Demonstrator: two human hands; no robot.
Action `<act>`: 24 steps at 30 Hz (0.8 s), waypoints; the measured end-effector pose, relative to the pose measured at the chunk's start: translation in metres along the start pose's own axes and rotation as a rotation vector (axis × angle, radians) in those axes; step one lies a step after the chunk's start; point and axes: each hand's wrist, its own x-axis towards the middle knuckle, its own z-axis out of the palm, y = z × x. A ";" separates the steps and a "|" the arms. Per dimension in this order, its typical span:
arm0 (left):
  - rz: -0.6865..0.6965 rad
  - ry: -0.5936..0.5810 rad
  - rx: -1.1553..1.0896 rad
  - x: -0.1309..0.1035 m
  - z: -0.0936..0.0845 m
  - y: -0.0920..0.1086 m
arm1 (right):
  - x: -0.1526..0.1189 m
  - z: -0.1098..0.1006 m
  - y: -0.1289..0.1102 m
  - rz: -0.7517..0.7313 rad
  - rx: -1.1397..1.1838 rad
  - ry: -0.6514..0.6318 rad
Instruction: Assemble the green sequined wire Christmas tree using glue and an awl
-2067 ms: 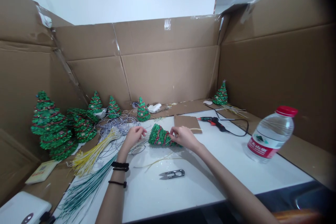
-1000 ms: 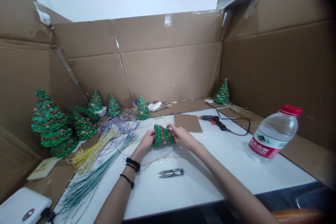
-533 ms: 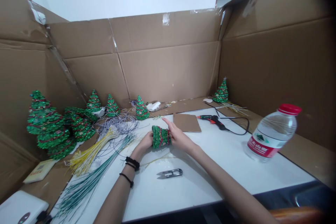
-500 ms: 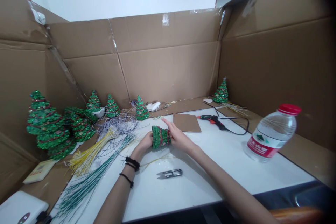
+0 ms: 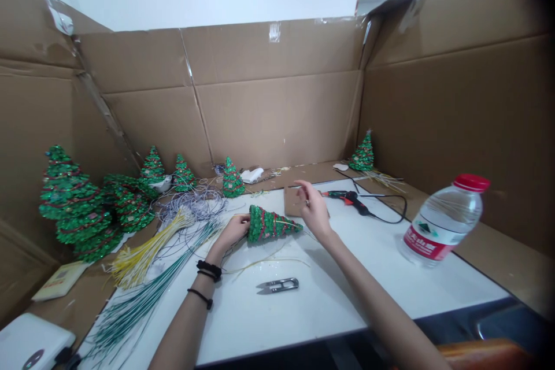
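Note:
A small green tinsel Christmas tree (image 5: 273, 226) with red trim lies on its side above the white board, its tip toward the right. My left hand (image 5: 236, 230) grips it at the wide base, fingers partly hidden by it. Along its side runs a thin pale yellow strand toward the tip. Just beyond the tip, my right hand (image 5: 314, 208) is raised with fingers bent; whatever they pinch is hidden. Below the tree, another yellow strand (image 5: 269, 261) lies loose, and thread snips (image 5: 278, 285) rest nearer to me.
Bundles of yellow strands (image 5: 150, 248) and green strands (image 5: 143, 300) lie left, beside tangled purple cord (image 5: 195, 199). Finished trees (image 5: 78, 208) stand behind. A cardboard piece (image 5: 292, 202), glue gun (image 5: 351, 201) and water bottle (image 5: 444, 222) are right. Cardboard walls (image 5: 277, 115) surround the table.
My right hand has come off the tree and moved right and up, past its tip. The tree now shows its full length sideways, while my left hand stays at its base.

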 end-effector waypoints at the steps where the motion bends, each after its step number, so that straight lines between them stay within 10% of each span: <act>1: -0.010 -0.011 0.032 -0.001 -0.004 0.000 | 0.002 -0.002 0.003 0.017 -0.045 -0.065; 12: 0.021 -0.155 0.119 -0.005 -0.016 -0.001 | 0.002 -0.012 0.002 0.110 0.021 -0.928; 24: 0.130 -0.050 0.556 -0.007 -0.006 0.010 | -0.001 -0.004 0.007 -0.136 -0.107 -0.785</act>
